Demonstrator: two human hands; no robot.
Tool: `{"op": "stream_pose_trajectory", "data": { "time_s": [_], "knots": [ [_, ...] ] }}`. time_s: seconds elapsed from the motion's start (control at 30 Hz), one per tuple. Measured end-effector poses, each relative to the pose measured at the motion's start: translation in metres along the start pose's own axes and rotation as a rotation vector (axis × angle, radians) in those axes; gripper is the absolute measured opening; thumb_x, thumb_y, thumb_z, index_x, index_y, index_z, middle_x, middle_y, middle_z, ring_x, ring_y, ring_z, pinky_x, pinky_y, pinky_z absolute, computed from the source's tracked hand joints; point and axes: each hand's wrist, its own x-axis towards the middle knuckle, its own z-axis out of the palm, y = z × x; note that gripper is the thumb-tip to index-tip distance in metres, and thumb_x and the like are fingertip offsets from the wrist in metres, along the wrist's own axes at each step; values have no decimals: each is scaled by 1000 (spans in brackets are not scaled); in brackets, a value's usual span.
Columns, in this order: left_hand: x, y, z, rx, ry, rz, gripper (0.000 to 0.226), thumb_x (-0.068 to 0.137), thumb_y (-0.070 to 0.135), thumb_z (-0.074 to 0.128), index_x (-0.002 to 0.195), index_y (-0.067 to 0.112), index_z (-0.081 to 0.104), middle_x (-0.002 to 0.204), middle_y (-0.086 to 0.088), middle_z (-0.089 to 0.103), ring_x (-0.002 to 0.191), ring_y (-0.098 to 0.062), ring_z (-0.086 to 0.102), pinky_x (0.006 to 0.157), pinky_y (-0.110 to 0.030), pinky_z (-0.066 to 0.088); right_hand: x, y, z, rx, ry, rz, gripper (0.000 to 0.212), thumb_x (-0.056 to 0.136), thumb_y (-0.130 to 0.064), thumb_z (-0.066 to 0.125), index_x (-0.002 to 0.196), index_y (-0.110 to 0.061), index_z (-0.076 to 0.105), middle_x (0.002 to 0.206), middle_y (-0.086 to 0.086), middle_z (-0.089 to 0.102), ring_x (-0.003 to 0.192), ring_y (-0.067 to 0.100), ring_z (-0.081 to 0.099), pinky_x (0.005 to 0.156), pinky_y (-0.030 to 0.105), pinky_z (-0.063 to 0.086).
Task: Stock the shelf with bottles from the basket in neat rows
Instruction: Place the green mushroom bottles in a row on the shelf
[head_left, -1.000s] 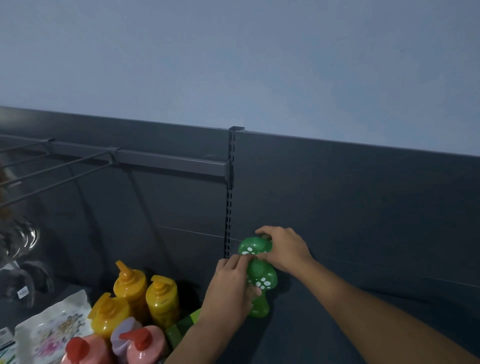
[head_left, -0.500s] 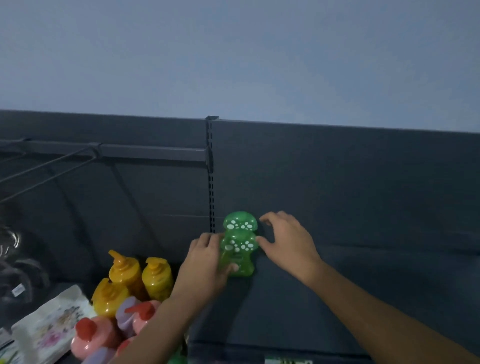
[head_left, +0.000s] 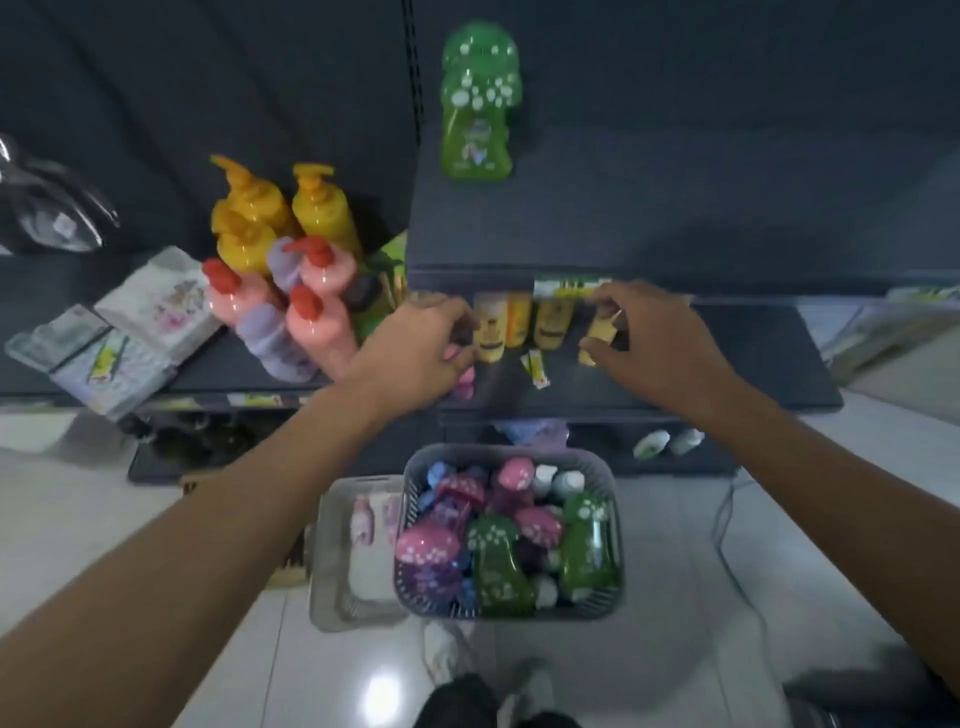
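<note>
One green bottle (head_left: 477, 101) stands on the shelf (head_left: 675, 208) at 12 o'clock; basket (head_left: 511, 530) full at 6. Your left hand (head_left: 415, 348) and right hand (head_left: 644, 343) hover, fingers curled, grip unclear. Careless reaching could topple yellow bottles (head_left: 519, 322).

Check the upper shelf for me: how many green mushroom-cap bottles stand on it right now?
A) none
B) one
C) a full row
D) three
B: a single green mushroom-cap bottle stands alone at the back of the upper shelf; the others lie in the basket on the floor.
</note>
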Motion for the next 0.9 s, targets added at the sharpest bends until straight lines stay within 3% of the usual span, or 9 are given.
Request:
{"op": "stream_pose_trajectory", "data": {
  "time_s": [0.2, 0.33, 0.43, 0.53, 0.6, 0.73, 0.83, 0.9],
  "knots": [
    [-66, -9, 97, -23, -256, -109, 25, 86, 29, 68, 108, 16, 65, 105, -5, 65, 98, -27, 64, 83, -36, 51, -65, 46, 90, 4, -200, 65, 40, 82, -26, 78, 118, -17, 65, 108, 1, 66, 103, 25, 63, 85, 39, 53],
    [-95, -12, 167, -75, -403, -213, 42, 87, 27, 68, 126, 15, 61, 123, -8, 64, 113, -29, 61, 94, -37, 50, -97, 79, 148, -77, -372, 118, 45, 86, -28, 72, 129, -19, 59, 118, 4, 63, 111, 27, 59, 84, 38, 52],
    [-105, -18, 219, -80, -563, -240, 59, 88, 27, 69, 140, 13, 44, 129, -14, 56, 117, -33, 57, 96, -42, 49, -108, 109, 189, -137, -517, 147, 56, 89, -28, 70, 140, -16, 51, 133, 9, 58, 124, 31, 52, 98, 41, 49],
    [-115, -25, 261, -45, -662, -279, 82, 93, 28, 65, 157, 20, 13, 135, -18, 52, 118, -36, 57, 101, -46, 48, -112, 134, 217, -205, -657, 125, 65, 93, -32, 67, 147, -10, 40, 149, 14, 44, 138, 34, 39, 112, 44, 39],
    [-121, -27, 279, 1, -681, -279, 86, 95, 28, 62, 158, 22, 4, 131, -19, 55, 114, -35, 59, 103, -47, 47, -114, 145, 229, -268, -747, 82, 67, 96, -33, 62, 149, -6, 32, 150, 19, 39, 142, 36, 32, 115, 46, 35],
    [-119, -33, 297, 192, -644, -239, 71, 93, 34, 64, 148, 11, 27, 131, -14, 55, 122, -32, 53, 110, -49, 40, -114, 157, 240, -347, -845, 13, 70, 98, -30, 58, 154, -5, 24, 151, 19, 37, 142, 34, 31, 116, 45, 32],
    [-113, -40, 300, 232, -627, -214, 71, 90, 36, 67, 147, 14, 30, 131, -14, 55, 126, -32, 48, 110, -47, 41, -111, 160, 242, -361, -857, -12, 66, 95, -31, 62, 149, -7, 32, 144, 15, 41, 137, 31, 35, 112, 40, 35],
    [-111, -43, 300, 239, -625, -182, 82, 91, 36, 65, 155, 19, 17, 134, -13, 53, 129, -32, 44, 112, -47, 39, -106, 161, 241, -353, -874, -19, 57, 91, -34, 67, 138, -9, 44, 136, 12, 44, 133, 28, 37, 107, 38, 38]
  ]
}}
